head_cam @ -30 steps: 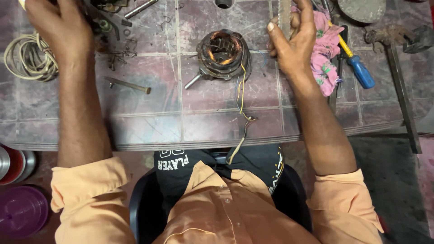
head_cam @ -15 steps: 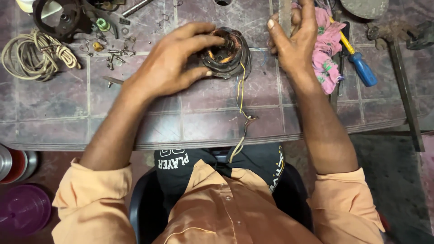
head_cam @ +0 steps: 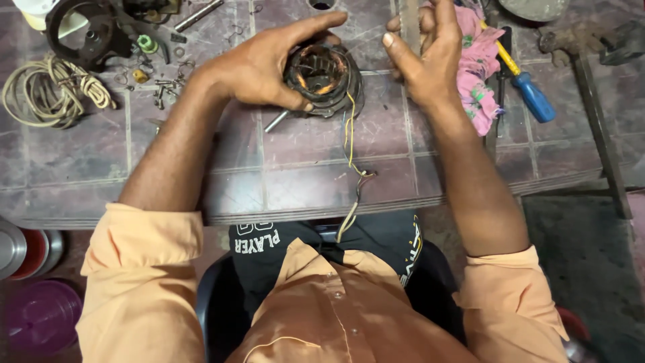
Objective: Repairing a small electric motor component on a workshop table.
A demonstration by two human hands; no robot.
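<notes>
My left hand [head_cam: 259, 67] clasps the motor winding [head_cam: 324, 79] at the far middle of the tiled surface [head_cam: 282, 181], tilting its open bore toward me; my right hand [head_cam: 430, 60] hovers just beside it, fingers spread, grasping nothing. I judge a steady hold best, keeping the trailing yellow wires [head_cam: 351, 144] slack and unsnagged.

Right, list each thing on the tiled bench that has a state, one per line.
Round wound motor stator: tilted up, gripped by the left hand.
Right hand: open, beside the stator, holding nothing.
Yellow lead wires: trailing off the table edge.
Beige cord: coiled.
Blue-handled screwdriver: lying flat.
</notes>
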